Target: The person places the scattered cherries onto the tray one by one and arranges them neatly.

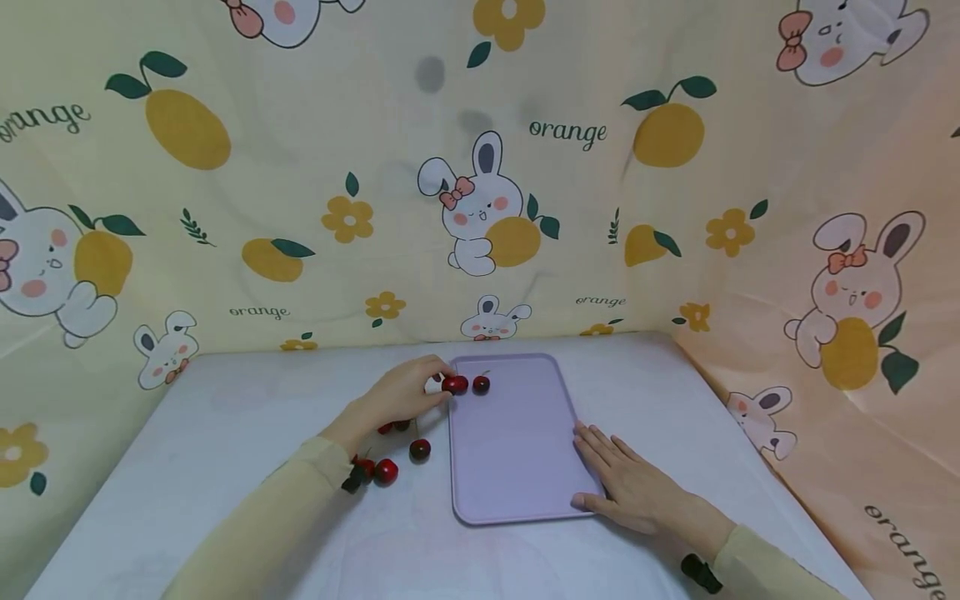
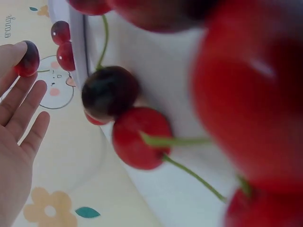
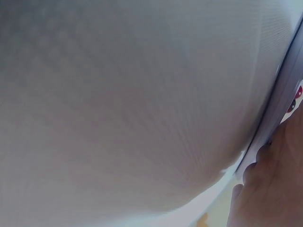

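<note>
My left hand [image 1: 405, 392] pinches a dark red cherry [image 2: 29, 59] between thumb and fingertips, at the far left edge of the lilac tray [image 1: 517, 450]. Close to it on the tray sit two more cherries, one with a stem [image 1: 481, 385]; the other partly merges with the held one in the head view. Loose cherries lie on the table left of the tray, including a dark cherry [image 1: 420, 450] and a red cherry [image 1: 386, 472]; my left arm partly covers the others. With fingers extended, my right hand [image 1: 633, 483] rests against the tray's right edge.
A white cloth [image 1: 255, 417] covers the table. Behind and to the right hangs a cream curtain [image 1: 570, 200] printed with rabbits, oranges and flowers. In the left wrist view, several cherries, such as a red cherry [image 2: 142, 137], loom close to the camera.
</note>
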